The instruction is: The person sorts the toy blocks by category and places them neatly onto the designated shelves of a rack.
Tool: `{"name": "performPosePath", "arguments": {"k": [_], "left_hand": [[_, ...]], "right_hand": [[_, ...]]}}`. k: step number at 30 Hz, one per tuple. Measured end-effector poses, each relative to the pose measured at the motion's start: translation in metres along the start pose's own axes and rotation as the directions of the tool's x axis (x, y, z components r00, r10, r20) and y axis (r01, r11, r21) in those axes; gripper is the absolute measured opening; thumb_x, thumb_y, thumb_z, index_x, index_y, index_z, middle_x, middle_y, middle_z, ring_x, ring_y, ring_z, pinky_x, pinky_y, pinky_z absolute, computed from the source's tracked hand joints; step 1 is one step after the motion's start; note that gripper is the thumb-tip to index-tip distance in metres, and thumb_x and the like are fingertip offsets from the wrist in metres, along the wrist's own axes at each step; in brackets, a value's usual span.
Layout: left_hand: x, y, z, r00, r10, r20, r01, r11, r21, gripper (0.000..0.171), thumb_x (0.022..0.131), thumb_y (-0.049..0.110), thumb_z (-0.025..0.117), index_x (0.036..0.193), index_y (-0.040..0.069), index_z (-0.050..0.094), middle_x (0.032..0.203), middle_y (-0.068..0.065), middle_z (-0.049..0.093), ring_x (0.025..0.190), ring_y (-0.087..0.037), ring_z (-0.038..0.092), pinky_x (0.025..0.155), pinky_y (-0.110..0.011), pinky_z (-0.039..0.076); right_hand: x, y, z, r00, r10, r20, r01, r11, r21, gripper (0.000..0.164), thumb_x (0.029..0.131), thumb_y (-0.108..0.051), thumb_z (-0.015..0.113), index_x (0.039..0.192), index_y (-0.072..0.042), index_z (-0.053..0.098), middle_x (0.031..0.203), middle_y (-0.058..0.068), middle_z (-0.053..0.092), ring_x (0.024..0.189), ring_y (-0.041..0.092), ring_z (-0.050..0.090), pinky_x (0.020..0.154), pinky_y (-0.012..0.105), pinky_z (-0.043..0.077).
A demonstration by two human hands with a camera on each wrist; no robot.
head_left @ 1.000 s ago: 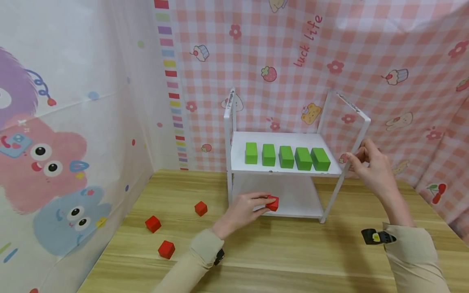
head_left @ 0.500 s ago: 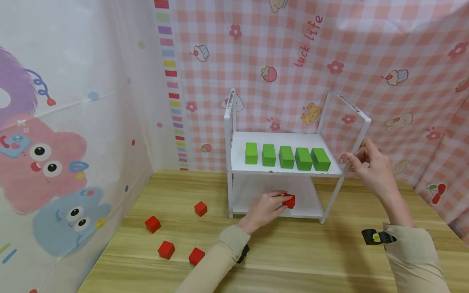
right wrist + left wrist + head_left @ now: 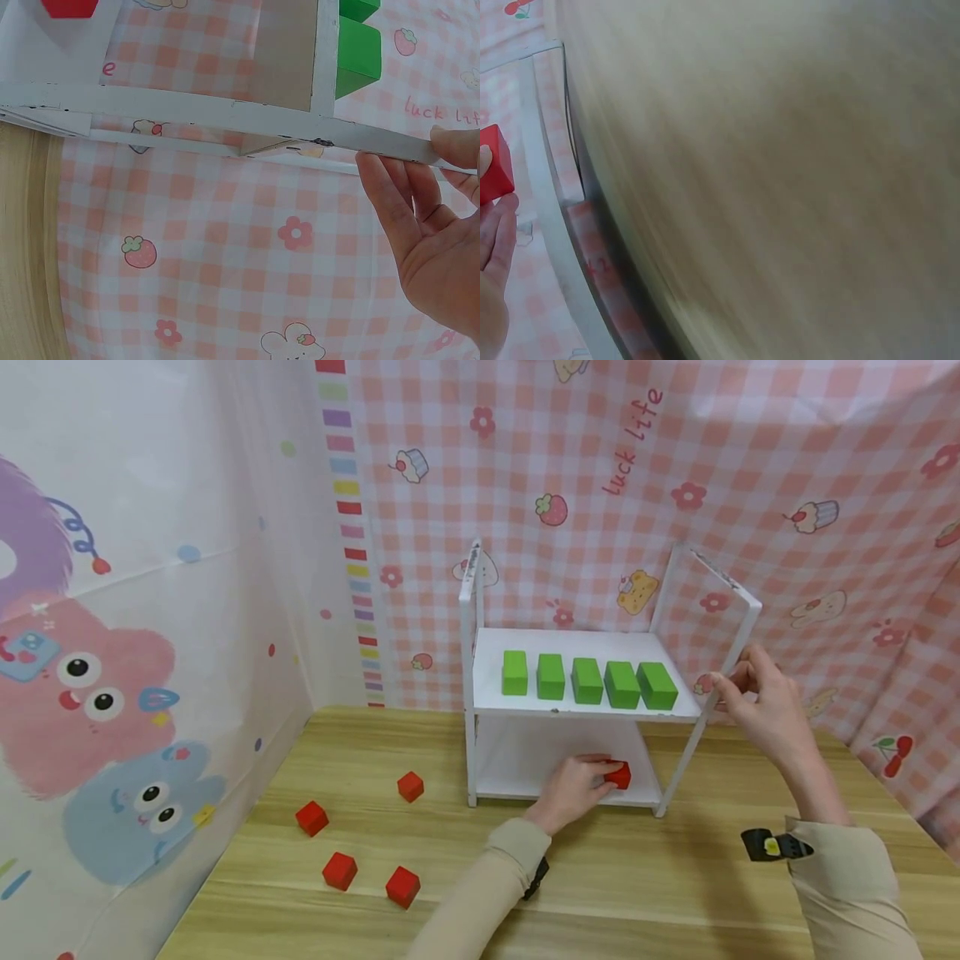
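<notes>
My left hand [image 3: 576,789] pinches a red block [image 3: 618,775] between thumb and fingers, at the right part of the lower shelf [image 3: 517,760] of a white two-tier rack [image 3: 585,714]. In the left wrist view the same red block [image 3: 495,166] shows at the left edge with the thumb on it. My right hand [image 3: 768,710] grips the rack's front right post. Thumb and fingers sit on opposite sides of that white post [image 3: 285,127] in the right wrist view. Several green blocks [image 3: 587,682] stand in a row on the upper shelf.
Several loose red blocks lie on the wooden table [image 3: 300,910] left of the rack, among them a nearer red block [image 3: 403,887] and a farther red block [image 3: 411,787]. A pink checked cloth [image 3: 570,460] hangs behind the rack, and a white printed cloth [image 3: 187,610] hangs at the left.
My left hand has moved right with the red block, from the lower shelf's middle to its right part. Its arm has uncovered one red block on the table. The right hand stays on the post.
</notes>
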State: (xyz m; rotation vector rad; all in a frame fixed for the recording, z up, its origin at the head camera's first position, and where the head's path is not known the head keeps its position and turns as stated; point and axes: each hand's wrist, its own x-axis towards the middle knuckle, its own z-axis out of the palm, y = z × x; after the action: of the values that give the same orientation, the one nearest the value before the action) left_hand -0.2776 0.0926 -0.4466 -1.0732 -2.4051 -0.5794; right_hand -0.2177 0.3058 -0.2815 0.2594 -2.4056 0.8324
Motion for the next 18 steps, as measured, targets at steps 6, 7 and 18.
{"name": "performPosePath", "arguments": {"k": [6,7,18], "left_hand": [[0.005,0.007,0.008,0.998,-0.051,0.029,0.052,0.999,-0.013,0.028,0.087,0.022,0.069,0.115,0.017,0.071,0.118,-0.002,0.069,0.107,-0.010,0.066,0.090,-0.015,0.050],[0.005,0.008,0.009,0.997,-0.063,0.035,0.064,0.998,-0.014,0.028,0.087,0.022,0.069,0.115,0.017,0.071,0.119,-0.002,0.069,0.107,-0.010,0.066,0.091,-0.015,0.050],[0.004,0.013,0.011,0.993,-0.090,0.070,0.087,0.995,0.045,0.027,0.090,0.020,0.066,0.116,0.018,0.070,0.120,-0.001,0.068,0.109,-0.011,0.065,0.091,-0.016,0.050]], "right_hand": [[0.000,0.001,0.000,1.000,0.004,0.000,-0.004,1.000,-0.002,0.024,0.096,-0.023,0.056,0.097,-0.004,0.042,0.068,-0.004,0.055,0.055,0.005,0.043,0.043,0.024,0.032],[0.000,0.001,0.000,1.000,0.004,0.000,-0.004,1.000,0.000,0.023,0.096,-0.023,0.056,0.097,-0.004,0.042,0.067,-0.004,0.055,0.055,0.005,0.043,0.043,0.024,0.032],[0.001,0.002,0.001,1.000,-0.008,-0.005,0.008,1.000,0.013,0.022,0.096,-0.021,0.057,0.098,-0.003,0.043,0.067,-0.008,0.053,0.058,0.004,0.043,0.044,0.023,0.031]]}}
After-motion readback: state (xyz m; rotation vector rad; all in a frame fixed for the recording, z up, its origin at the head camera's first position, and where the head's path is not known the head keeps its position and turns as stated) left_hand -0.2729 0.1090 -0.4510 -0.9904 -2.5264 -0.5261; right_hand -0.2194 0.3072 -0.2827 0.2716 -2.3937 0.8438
